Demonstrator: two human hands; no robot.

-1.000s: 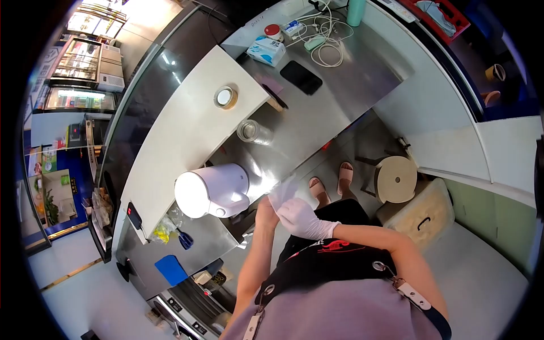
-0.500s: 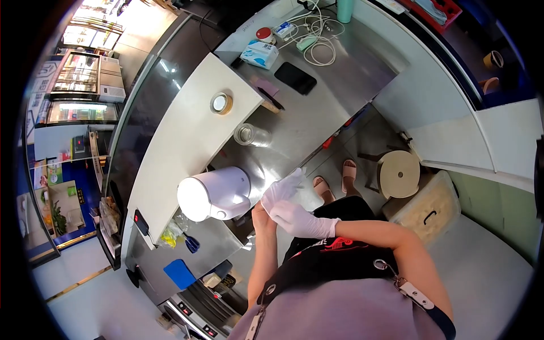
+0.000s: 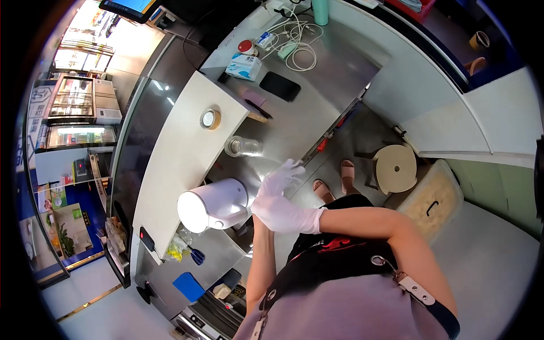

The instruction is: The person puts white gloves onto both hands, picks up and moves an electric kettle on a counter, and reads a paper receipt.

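Note:
A thin white disposable glove (image 3: 271,187) covers my left hand (image 3: 281,174), whose fingers are spread and slightly bent. At the left wrist my right hand (image 3: 286,214), in a white glove too, is closed around the cuff; its fingertips are partly hidden. Just left of both hands stands a white electric kettle (image 3: 224,195) on the steel counter, its handle towards me. Beyond the hands lies a clear glass jar (image 3: 245,147) on its side.
A roll of tape (image 3: 210,119) lies on the white shelf (image 3: 175,141). Farther back are a black phone (image 3: 280,86), a tissue pack (image 3: 243,67), tangled white cables (image 3: 303,54) and a green bottle (image 3: 320,11). A stool (image 3: 395,169) and lidded bin (image 3: 433,201) stand right.
The glove has been drawn farther down over my left hand, and its fingers have spread. My right hand has shifted left to the left wrist. The view has tilted slightly.

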